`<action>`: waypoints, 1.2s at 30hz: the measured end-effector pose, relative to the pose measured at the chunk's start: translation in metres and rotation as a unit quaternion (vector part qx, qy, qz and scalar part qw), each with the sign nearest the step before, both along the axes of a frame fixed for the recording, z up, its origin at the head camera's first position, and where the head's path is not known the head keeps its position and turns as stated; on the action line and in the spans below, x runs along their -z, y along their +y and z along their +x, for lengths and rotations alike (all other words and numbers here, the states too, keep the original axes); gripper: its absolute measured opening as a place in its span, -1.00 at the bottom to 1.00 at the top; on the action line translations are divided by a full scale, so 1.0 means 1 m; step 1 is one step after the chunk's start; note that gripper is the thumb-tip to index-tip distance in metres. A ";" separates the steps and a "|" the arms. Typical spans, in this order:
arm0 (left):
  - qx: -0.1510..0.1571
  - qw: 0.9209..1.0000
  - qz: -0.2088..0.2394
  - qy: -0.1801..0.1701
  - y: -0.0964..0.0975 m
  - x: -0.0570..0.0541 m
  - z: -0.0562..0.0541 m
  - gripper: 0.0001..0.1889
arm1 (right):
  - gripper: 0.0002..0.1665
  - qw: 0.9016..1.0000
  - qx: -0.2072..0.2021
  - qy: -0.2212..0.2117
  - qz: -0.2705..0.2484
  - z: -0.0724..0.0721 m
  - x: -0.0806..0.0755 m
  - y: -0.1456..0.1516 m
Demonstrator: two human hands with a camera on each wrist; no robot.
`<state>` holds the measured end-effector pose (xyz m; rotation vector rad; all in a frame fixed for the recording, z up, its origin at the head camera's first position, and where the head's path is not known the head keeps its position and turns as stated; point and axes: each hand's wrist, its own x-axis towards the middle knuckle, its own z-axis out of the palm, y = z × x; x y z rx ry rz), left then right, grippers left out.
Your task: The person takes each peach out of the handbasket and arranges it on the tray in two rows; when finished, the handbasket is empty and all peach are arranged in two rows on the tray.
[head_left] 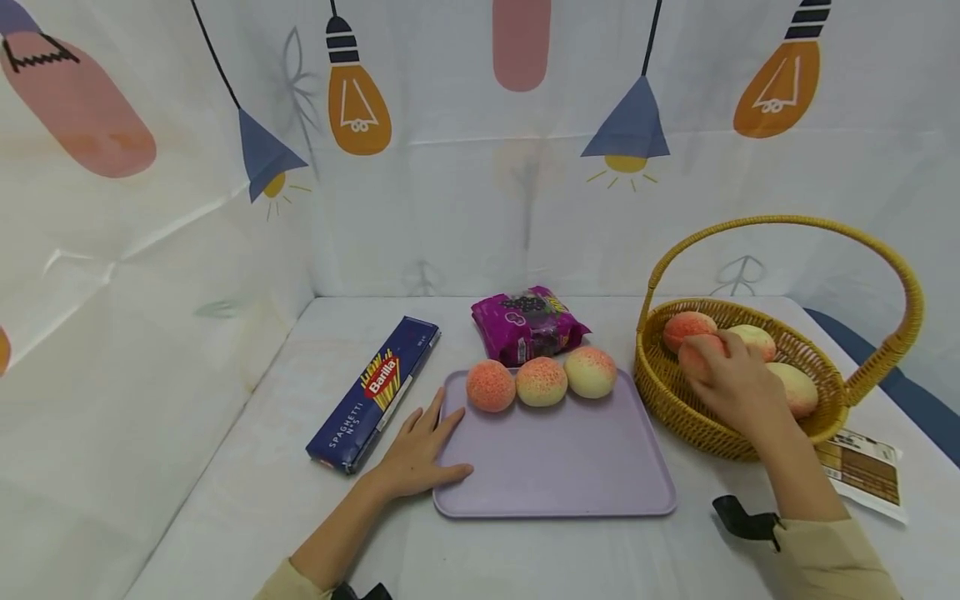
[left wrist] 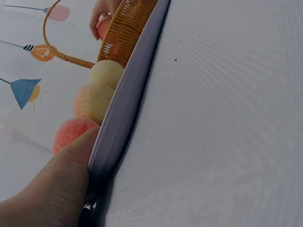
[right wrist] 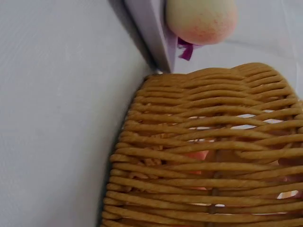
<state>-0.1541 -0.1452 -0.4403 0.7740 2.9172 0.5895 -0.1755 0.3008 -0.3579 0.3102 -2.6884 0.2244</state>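
My right hand [head_left: 738, 387] reaches into the yellow wicker basket [head_left: 675, 417] and grips a reddish peach [head_left: 699, 358]. Around it in the basket lie a red peach [head_left: 686, 327] and paler peaches [head_left: 797, 390]. With fingers spread, my left hand [head_left: 420, 454] rests on the left rim of the lilac tray [head_left: 555, 467]. Along the tray's back edge sit three peaches in a row: an orange-red one [head_left: 491, 386], a speckled one [head_left: 542, 382] and a pale one [head_left: 591, 372]. In the right wrist view the basket wall [right wrist: 208, 156] hides the right hand's grip.
A blue spaghetti box [head_left: 373, 393] lies slanted left of the tray. Behind the tray is a purple packet [head_left: 528, 325]. The basket's tall handle [head_left: 780, 221] arches over it, and a brown-and-white packet [head_left: 862, 475] lies partly beneath its right side.
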 end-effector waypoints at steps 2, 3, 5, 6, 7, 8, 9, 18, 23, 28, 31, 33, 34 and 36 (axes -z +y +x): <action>-0.001 1.000 -0.002 0.002 0.000 0.001 0.000 -0.07 | -0.41 1.000 -0.001 0.008 -0.005 0.002 -0.004 -0.003; -0.002 1.000 -0.003 0.003 0.000 0.001 0.000 -0.07 | -0.41 1.000 -0.004 0.012 -0.005 0.003 -0.005 -0.005; -0.003 1.000 -0.002 0.005 0.000 0.001 0.000 -0.07 | -0.39 1.000 -0.008 0.020 -0.007 0.006 -0.009 -0.008; -0.003 1.000 -0.001 0.005 0.000 0.001 0.000 -0.07 | -0.39 1.000 -0.011 0.026 -0.010 0.007 -0.011 -0.010; -0.003 1.000 0.000 0.005 0.000 0.001 0.000 -0.08 | -0.39 0.999 -0.012 0.033 -0.013 0.007 -0.012 -0.013; -0.003 1.000 0.002 0.006 0.000 0.001 0.000 -0.08 | -0.37 0.999 -0.015 0.037 -0.016 0.008 -0.014 -0.015; -0.003 1.000 0.004 0.006 0.000 0.001 0.000 -0.08 | -0.35 0.999 -0.019 0.043 -0.019 0.009 -0.016 -0.017; -0.001 1.000 0.007 0.001 -0.001 0.000 0.001 -0.09 | -0.29 0.989 -0.086 0.115 -0.037 0.014 -0.024 -0.037; -0.001 1.000 0.006 0.000 -0.001 0.000 0.000 -0.10 | -0.30 0.984 -0.111 0.131 -0.054 0.019 -0.028 -0.052; 0.000 1.000 0.005 0.003 -0.001 -0.001 -0.001 -0.09 | -0.27 0.987 -0.103 0.105 -0.065 0.022 -0.031 -0.069; 0.003 1.000 0.007 0.005 -0.001 -0.001 -0.001 -0.11 | -0.27 0.985 -0.118 0.108 -0.065 0.021 -0.030 -0.076; 0.007 1.000 0.009 0.007 -0.001 -0.001 -0.001 -0.15 | -0.27 0.983 -0.130 0.111 -0.065 0.021 -0.029 -0.080; 0.009 1.000 0.011 0.009 -0.001 -0.001 -0.001 -0.18 | -0.27 0.982 -0.136 0.111 -0.065 0.020 -0.028 -0.082; 0.012 1.000 0.009 0.012 -0.002 0.000 -0.001 -0.22 | -0.26 0.981 -0.142 0.111 -0.067 0.021 -0.026 -0.086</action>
